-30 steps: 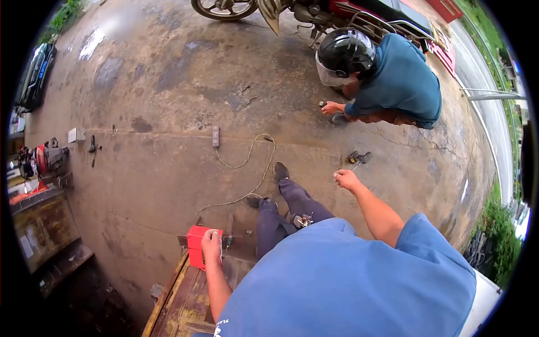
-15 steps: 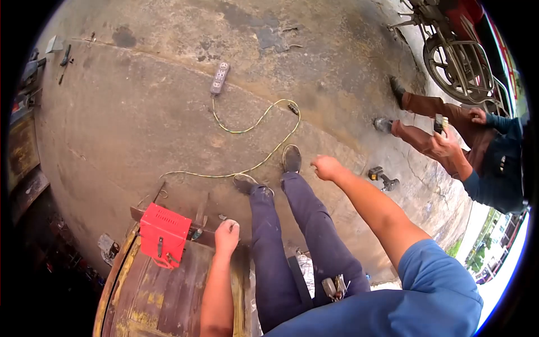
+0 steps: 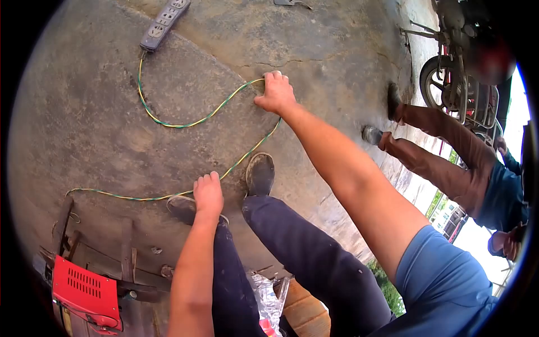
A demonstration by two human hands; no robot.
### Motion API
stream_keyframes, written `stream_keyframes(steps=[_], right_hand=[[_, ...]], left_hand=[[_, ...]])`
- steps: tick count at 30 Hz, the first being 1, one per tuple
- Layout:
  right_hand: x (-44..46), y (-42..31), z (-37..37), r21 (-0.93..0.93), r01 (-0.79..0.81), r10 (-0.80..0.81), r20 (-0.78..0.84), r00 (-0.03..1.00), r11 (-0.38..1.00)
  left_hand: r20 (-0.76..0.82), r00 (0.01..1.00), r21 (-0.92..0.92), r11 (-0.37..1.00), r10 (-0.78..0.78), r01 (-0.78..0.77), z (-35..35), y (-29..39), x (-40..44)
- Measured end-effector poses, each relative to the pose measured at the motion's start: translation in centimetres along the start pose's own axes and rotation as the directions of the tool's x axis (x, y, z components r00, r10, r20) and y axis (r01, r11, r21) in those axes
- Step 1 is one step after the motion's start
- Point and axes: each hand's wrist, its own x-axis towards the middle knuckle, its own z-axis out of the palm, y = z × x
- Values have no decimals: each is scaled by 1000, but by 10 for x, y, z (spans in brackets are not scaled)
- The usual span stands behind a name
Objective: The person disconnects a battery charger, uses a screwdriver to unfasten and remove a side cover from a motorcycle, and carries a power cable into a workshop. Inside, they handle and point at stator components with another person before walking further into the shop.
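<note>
A yellow-green twisted cord (image 3: 181, 125) lies in a curve on the floor, running from a grey power strip (image 3: 163, 25) at the top. My right hand (image 3: 276, 92) is over the cord's right bend with its fingers curled down; what its fingertips grip is hidden. My left hand (image 3: 208, 194) reaches down at the lower stretch of the cord, above my shoe, its fingers bent together. The cord passes right behind it, and its fingertips are out of sight.
A red metal box (image 3: 87, 292) with slots sits at the lower left on a wooden bench. At the right stands another person in brown trousers (image 3: 438, 163), beside a motorcycle (image 3: 449, 84). My dark shoes (image 3: 260, 175) are on the concrete floor.
Both my hands have come down to the cord, the right one forward to its bend. The view has moved closer to the floor. The other person has risen from a crouch and stands at the right.
</note>
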Motion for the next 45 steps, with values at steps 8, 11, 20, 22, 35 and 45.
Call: stream_keyframes(steps=[8,11,20,22,35,45], right_hand=[[-19,31,38,99,-241,230,114,967,965],[-26,49,37,123,-275,241,235,942,954],[-118,57,9,519,-197,145,139,980,832],[-129,51,11,680,-228,170,152,974,696],[-15,27,39,329,122,-36,-254,967,936],[-269,122,-17,855,87,50,-131,990,512]], left_hand=[[50,980,117,974,192,-196,2,-15,-15],[58,958,202,937,279,-285,7,-25,-12],[-158,986,-265,960,51,-92,-67,-30,-12],[-45,998,-234,970,51,-60,-92,-39,-11],[272,938,-168,970,216,-175,-141,-43,-15],[311,918,-99,969,245,-226,-159,-46,-61]])
